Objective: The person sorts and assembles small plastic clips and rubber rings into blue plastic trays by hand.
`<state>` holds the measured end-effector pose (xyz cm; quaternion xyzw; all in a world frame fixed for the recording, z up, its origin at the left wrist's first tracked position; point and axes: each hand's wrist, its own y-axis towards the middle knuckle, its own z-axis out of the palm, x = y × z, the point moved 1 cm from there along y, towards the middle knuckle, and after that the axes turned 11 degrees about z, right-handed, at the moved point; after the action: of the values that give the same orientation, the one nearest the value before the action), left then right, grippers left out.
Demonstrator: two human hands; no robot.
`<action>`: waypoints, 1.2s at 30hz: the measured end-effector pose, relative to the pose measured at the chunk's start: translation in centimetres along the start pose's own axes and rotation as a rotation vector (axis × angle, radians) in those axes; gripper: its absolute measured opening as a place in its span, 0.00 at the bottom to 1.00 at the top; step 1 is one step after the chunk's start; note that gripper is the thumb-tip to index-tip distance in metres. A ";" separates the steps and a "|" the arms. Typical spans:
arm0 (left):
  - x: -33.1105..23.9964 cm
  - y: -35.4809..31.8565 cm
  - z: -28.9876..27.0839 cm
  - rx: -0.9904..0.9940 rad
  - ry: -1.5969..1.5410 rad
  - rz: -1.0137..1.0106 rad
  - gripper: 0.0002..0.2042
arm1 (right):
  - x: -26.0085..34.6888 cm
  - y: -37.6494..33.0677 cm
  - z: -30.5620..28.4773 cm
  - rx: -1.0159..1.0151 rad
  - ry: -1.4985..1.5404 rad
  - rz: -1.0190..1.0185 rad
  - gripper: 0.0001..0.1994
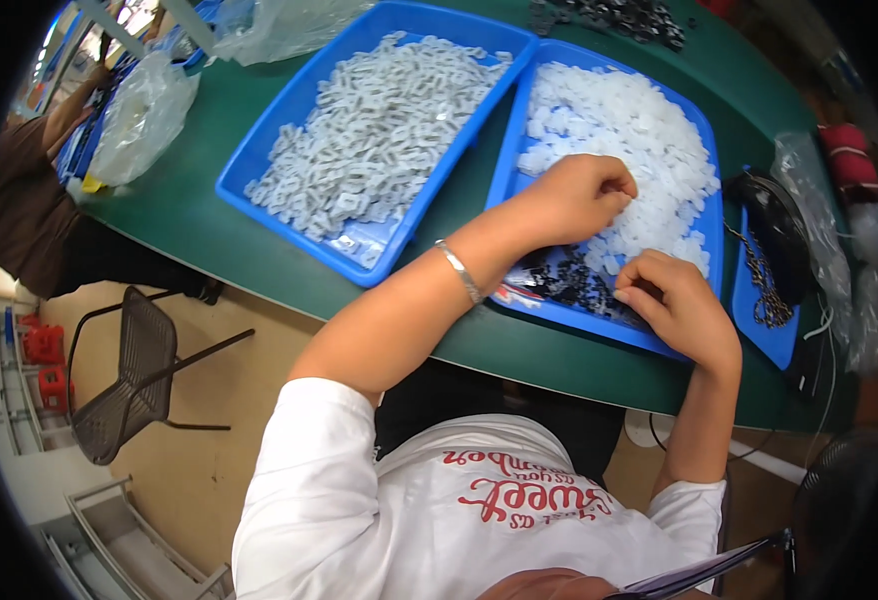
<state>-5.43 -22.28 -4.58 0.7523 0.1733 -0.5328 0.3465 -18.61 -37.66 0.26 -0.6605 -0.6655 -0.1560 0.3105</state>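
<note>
Both my hands are over the right-hand blue tray (599, 325). It holds a heap of small translucent white plastic pieces (609, 120), with small black pieces (581, 283) at its near end. My left hand (574, 198), a bracelet on its wrist, is curled above the white pieces, thumb against fingers. Close to the black pieces, my right hand (677, 300) has thumb and fingertips pinched together. What either hand holds is too small to make out. To the left, a second blue tray (294, 237) is filled with small greyish-white loop-shaped plastic parts (389, 110).
More black parts (619, 20) lie on the green table's far side. A black bag with a chain (779, 215) rests at the right, beside clear plastic. Left are a plastic bag (144, 120), another person in dark clothing (24, 210) and a chair (149, 350).
</note>
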 end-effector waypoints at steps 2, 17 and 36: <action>-0.2 -0.3 -0.4 0.011 -0.030 -0.047 0.08 | 0.4 0.6 0.0 0.036 0.116 0.000 0.04; -0.5 -0.5 -0.2 0.126 -0.188 -0.189 0.12 | -0.6 0.1 -0.2 0.057 0.246 0.050 0.03; 0.3 -0.5 -0.6 -0.009 -0.125 -0.071 0.08 | -1.8 0.0 0.0 -0.110 -0.135 -0.116 0.04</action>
<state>-5.20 -21.51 -4.94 0.7096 0.1802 -0.5897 0.3409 -18.69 -39.05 -0.88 -0.6459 -0.7125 -0.1652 0.2187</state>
